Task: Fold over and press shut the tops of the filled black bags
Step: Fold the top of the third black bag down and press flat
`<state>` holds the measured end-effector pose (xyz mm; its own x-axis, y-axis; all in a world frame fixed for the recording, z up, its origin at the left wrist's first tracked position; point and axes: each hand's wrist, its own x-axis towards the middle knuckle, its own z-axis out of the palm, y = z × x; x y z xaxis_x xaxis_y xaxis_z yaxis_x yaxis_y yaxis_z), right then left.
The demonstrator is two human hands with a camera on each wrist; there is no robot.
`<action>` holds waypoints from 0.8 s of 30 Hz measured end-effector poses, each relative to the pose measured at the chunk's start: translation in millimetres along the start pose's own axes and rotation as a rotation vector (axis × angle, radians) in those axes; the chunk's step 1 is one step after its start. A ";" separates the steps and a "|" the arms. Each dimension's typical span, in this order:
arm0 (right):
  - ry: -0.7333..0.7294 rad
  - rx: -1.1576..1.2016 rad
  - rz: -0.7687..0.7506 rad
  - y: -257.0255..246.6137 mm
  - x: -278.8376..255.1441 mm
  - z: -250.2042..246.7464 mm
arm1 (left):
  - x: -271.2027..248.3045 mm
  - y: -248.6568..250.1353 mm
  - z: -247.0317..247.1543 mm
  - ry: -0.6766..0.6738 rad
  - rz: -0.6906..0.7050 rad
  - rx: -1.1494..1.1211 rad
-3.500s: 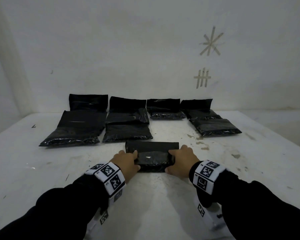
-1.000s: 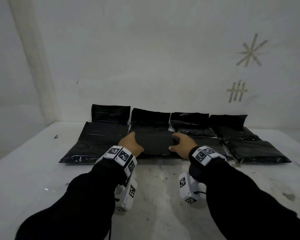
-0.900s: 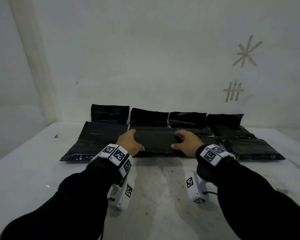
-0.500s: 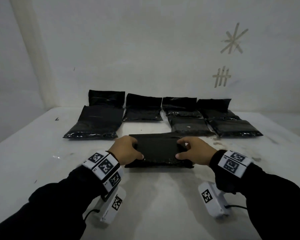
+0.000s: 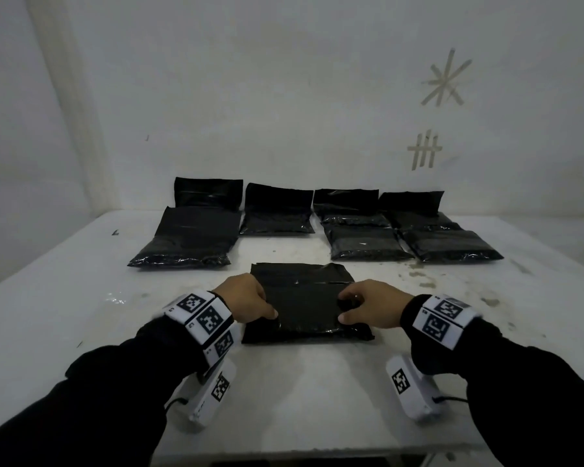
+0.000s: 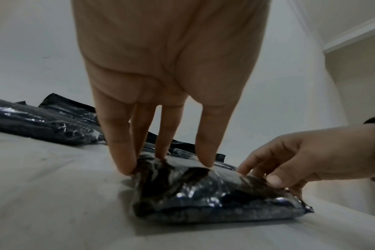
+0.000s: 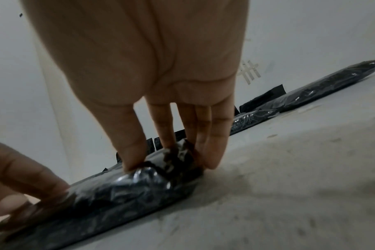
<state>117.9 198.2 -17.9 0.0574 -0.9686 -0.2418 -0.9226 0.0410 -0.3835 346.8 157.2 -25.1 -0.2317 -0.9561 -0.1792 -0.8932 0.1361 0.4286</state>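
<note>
A filled black bag [image 5: 305, 305] lies flat on the white table [image 5: 81, 315] right in front of me, its flat unfilled top pointing away from me. My left hand [image 5: 246, 303] grips its left side, thumb on top, fingertips puckering the film [image 6: 161, 157]. My right hand [image 5: 368, 308] grips the right side the same way, with the film bunched between its fingers [image 7: 171, 152]. The left wrist view shows the bag [image 6: 214, 199] bulging with dark fill. Seen from the right wrist, the bag [image 7: 128, 189] stretches toward the left hand [image 7: 21, 177].
Several other black bags lie along the back wall: a large one [image 5: 189, 237] at left, one [image 5: 277, 214] in the middle, two [image 5: 364, 242] [image 5: 449, 246] at right, with more behind them. Tape marks [image 5: 423, 153] are on the wall. The table's front edge [image 5: 317, 453] is close below my arms.
Both hands took this bag from the row at the back and drew it toward me. It now lies apart from the others, leaving a gap in the row.
</note>
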 end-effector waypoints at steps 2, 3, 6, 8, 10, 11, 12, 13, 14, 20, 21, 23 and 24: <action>-0.002 -0.024 0.023 0.8 4.1 -11.1 | 7.1 -0.8 -8.5 0.037 -0.031 -0.010; 0.015 -0.017 0.040 1.6 8.2 -17.4 | 12.6 -2.1 -13.1 0.060 -0.056 -0.024; 0.070 0.109 0.114 4.4 28.3 -34.4 | 31.9 -5.0 -23.2 0.095 -0.173 -0.150; 0.047 0.216 0.168 7.1 45.2 -39.9 | 43.5 -4.1 -25.2 0.072 -0.245 -0.251; 0.003 0.308 0.229 10.1 61.8 -41.4 | 51.8 -0.7 -24.0 0.029 -0.289 -0.330; -0.005 0.388 0.274 10.8 68.6 -41.2 | 56.1 0.8 -23.2 0.017 -0.300 -0.386; -0.010 0.489 0.324 12.0 74.8 -40.0 | 59.4 1.5 -22.5 0.018 -0.315 -0.451; -0.013 0.567 0.364 12.2 79.8 -39.0 | 64.7 1.4 -21.9 0.026 -0.334 -0.504; -0.014 0.624 0.392 12.3 83.2 -37.0 | 67.6 0.9 -21.8 0.035 -0.354 -0.543; 0.036 0.852 0.432 17.5 98.1 -29.4 | 81.6 -7.2 -14.4 0.040 -0.411 -0.806; 0.032 0.888 0.438 17.5 97.4 -29.4 | 83.9 -9.1 -12.8 0.021 -0.403 -0.835; 0.030 0.941 0.435 19.1 96.5 -29.1 | 83.0 -9.9 -12.5 0.016 -0.417 -0.889; 0.039 0.959 0.429 19.9 95.5 -28.4 | 81.4 -10.0 -13.0 0.031 -0.422 -0.911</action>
<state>94.3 99.5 -23.3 -0.2307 -0.8335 -0.5020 -0.1730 0.5428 -0.8218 341.9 74.6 -32.5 0.0575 -0.8884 -0.4554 -0.2612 -0.4537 0.8520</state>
